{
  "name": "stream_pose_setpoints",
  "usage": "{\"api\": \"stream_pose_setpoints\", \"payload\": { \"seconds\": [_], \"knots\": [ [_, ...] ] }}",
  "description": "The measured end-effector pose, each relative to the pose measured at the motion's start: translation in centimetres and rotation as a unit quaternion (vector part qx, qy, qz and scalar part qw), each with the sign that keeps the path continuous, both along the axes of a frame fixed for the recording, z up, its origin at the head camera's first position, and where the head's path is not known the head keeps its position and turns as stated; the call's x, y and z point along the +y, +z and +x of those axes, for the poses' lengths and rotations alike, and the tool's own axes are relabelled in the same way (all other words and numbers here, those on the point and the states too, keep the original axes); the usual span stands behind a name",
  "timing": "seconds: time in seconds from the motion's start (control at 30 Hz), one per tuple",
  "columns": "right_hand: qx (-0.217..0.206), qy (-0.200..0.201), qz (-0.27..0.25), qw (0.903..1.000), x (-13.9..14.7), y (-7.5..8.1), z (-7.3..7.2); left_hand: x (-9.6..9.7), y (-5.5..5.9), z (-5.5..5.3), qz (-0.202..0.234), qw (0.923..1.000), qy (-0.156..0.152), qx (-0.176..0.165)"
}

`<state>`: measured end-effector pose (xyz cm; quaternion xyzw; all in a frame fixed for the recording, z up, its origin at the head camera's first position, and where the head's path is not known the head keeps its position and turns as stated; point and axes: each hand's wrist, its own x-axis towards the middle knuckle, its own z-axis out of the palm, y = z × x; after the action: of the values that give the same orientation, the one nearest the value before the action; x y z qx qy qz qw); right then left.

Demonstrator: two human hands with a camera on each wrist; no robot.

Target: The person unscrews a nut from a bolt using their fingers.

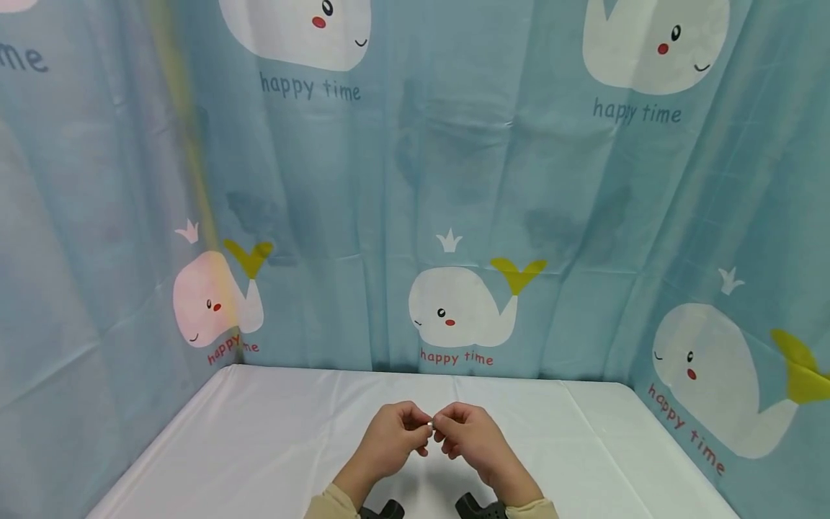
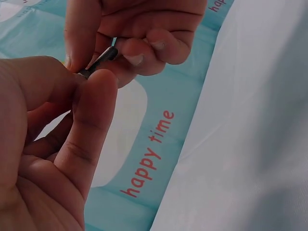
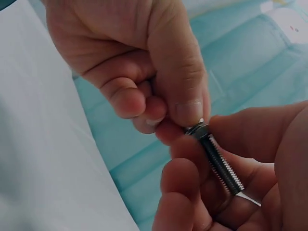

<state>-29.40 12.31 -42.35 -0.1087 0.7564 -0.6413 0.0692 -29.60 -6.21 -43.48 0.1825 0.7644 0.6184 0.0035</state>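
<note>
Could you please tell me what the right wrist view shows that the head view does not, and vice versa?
Only the right wrist view shows the threads of the bolt. Only the head view shows the beige sleeves and the "happy time" lettering. Both show the left hand and right hand meeting at the bolt, the white tabletop and the blue curtain, though the head view shows the bolt only as a tiny glint.

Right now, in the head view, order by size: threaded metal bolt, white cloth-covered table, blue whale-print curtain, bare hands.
Curtain
Table
Left hand and right hand, too alike to rank
Bolt, mostly hidden
</note>
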Motion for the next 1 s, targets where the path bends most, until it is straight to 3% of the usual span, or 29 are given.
{"api": "stream_pose_setpoints", "payload": {
  "seconds": [0.43,0.73,1.0],
  "knots": [
    [0.002,-0.009,0.012,0.9999,0.11,-0.03,0.0,0.18,-0.25,-0.12,0.012,0.9999,-0.006,-0.004],
    [0.008,0.0,-0.008,0.9999,0.2,0.12,0.09,0.1,-0.15,-0.05,0.004,1.0,-0.002,-0.007],
    [0.013,-0.009,0.011,0.9998,0.0,0.46,0.36,0.01,-0.05,-0.1,0.011,0.9999,-0.006,-0.006]
  ]
}}
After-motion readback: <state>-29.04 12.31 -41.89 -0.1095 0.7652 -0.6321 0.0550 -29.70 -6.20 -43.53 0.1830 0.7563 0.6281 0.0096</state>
